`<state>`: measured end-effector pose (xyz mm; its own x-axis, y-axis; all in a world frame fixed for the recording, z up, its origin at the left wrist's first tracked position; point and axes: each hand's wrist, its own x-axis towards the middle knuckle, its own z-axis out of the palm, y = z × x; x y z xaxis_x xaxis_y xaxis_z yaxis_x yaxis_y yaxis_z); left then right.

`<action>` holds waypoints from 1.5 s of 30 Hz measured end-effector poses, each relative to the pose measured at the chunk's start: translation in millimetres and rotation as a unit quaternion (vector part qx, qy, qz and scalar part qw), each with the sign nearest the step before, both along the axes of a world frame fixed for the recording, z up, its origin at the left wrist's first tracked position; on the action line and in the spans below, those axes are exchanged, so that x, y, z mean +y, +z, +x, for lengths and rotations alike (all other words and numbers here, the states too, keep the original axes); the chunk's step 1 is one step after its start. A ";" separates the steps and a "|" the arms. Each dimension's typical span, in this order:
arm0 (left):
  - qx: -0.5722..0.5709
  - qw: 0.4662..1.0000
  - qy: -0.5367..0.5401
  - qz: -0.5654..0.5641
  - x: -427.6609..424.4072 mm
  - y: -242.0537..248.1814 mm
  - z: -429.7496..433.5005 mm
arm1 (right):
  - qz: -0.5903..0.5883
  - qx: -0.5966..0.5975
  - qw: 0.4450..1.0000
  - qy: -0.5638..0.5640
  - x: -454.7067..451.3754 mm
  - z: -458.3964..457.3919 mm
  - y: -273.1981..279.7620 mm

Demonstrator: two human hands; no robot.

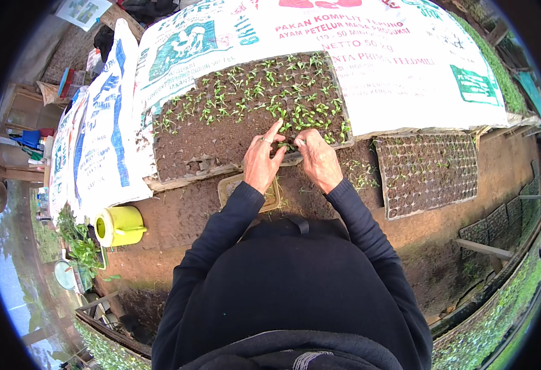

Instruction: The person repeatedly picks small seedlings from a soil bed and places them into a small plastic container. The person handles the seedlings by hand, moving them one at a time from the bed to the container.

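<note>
A seedling tray (192, 148) filled with dark soil lies before me, its far and right parts dotted with small green seedlings (303, 118). My left hand (262, 159), a ring on one finger, rests over the tray's near edge with index finger and thumb apart. Between the two hands is a small seedling (286, 146), close to the left thumb. My right hand (317, 156) is at the near right part of the tray, fingertips pinched together at the soil. Whether those fingertips grip a seedling is too small to tell.
Printed feed sacks (372, 88) cover the surface around the tray. A second cell tray (430, 171) stands at right on the ground. Beneath my left forearm sits a shallow plastic container (273, 199). A yellow watering can (121, 225) and leafy plants (81, 245) are at left.
</note>
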<state>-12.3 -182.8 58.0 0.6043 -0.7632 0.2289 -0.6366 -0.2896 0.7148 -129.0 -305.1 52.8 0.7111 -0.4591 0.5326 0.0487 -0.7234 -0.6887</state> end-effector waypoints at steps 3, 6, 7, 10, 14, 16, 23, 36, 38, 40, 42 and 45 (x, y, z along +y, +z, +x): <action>-0.017 1.000 0.017 -0.017 7.6 2.4 0.7 | 0.003 0.010 1.000 0.006 -0.8 2.3 6.6; -0.047 0.998 0.039 -0.020 19.7 4.3 1.1 | 0.067 0.021 0.997 -0.019 -4.3 -3.4 15.6; -0.033 0.999 0.041 -0.009 23.5 4.1 -0.8 | 0.085 0.019 0.996 -0.031 -5.4 -4.2 17.8; -0.015 0.999 0.039 0.008 30.2 3.3 -7.3 | 0.095 0.012 0.993 -0.063 -10.5 -3.6 20.2; 0.008 1.000 0.024 0.016 25.1 3.7 -11.3 | 0.167 -0.026 0.985 -0.041 -9.9 3.9 12.2; 0.007 1.000 0.017 0.016 20.6 4.3 -11.6 | 0.178 -0.018 0.983 -0.038 -10.4 5.8 7.7; 0.008 1.000 0.008 0.021 12.1 4.3 -10.8 | 0.168 -0.005 0.985 -0.035 -10.7 -2.5 2.5; -0.003 0.996 0.065 -0.060 32.3 13.7 -2.2 | 0.167 -0.061 0.984 -0.033 -13.0 9.8 36.2; 0.024 0.991 0.109 -0.067 48.2 18.4 3.1 | 0.137 -0.043 0.989 -0.028 -13.6 19.6 40.0; 0.046 0.984 0.152 -0.078 66.1 21.2 8.1 | 0.135 -0.024 0.991 -0.010 -13.5 32.2 40.2; 0.071 0.974 0.199 -0.079 86.5 21.2 11.6 | 0.128 0.004 0.992 -0.010 -12.8 46.4 37.4; 0.061 0.961 0.246 -0.114 118.7 14.7 13.9 | 0.073 0.019 0.997 0.003 -12.9 62.6 30.4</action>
<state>1.7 -64.1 72.7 0.9120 -0.3167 0.2608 -0.3701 -0.3605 0.8562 -66.4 -318.0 83.3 0.7323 -0.5251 0.4336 0.0249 -0.6157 -0.7876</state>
